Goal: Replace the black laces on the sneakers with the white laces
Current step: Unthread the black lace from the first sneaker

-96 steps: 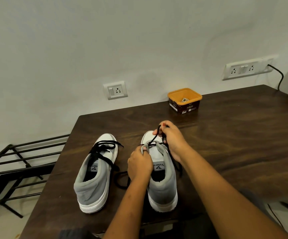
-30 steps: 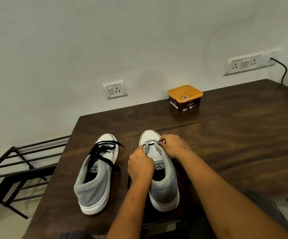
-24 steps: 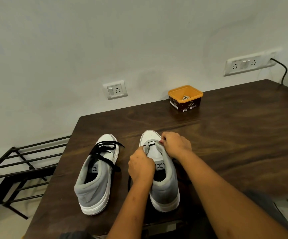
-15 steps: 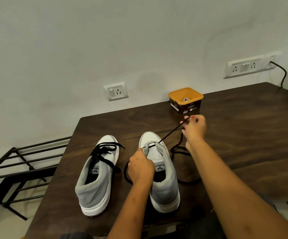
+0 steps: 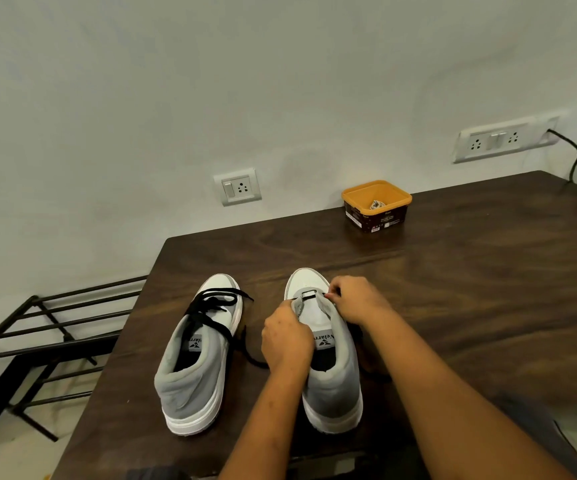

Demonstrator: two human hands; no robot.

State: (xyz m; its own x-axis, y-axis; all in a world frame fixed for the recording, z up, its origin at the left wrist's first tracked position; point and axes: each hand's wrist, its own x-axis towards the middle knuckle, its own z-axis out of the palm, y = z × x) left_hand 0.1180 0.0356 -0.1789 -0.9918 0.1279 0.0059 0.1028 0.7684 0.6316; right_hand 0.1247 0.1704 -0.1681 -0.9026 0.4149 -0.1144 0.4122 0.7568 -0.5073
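Two grey-and-white sneakers stand side by side on the dark wooden table [image 5: 470, 271], toes pointing away from me. The left sneaker [image 5: 197, 355] keeps its black lace [image 5: 211, 306] threaded and loosely tied. The right sneaker [image 5: 328, 358] shows only one black lace bar [image 5: 309, 295] near the toe. My left hand [image 5: 285, 337] grips that shoe's left eyelet flap. My right hand [image 5: 356, 297] pinches the black lace at the shoe's right front eyelet. A loop of loose black lace [image 5: 250, 356] lies on the table between the shoes.
An orange tub [image 5: 376, 205] with a dark label stands at the table's far edge by the wall, something pale inside. A black metal rack [image 5: 38, 341] stands on the floor to the left. Wall sockets [image 5: 238, 187] sit behind the table.
My right hand, which had pulled a length of black lace up and away toward the tub, has come back down to the right sneaker's front eyelet. My left hand has stayed on the shoe.
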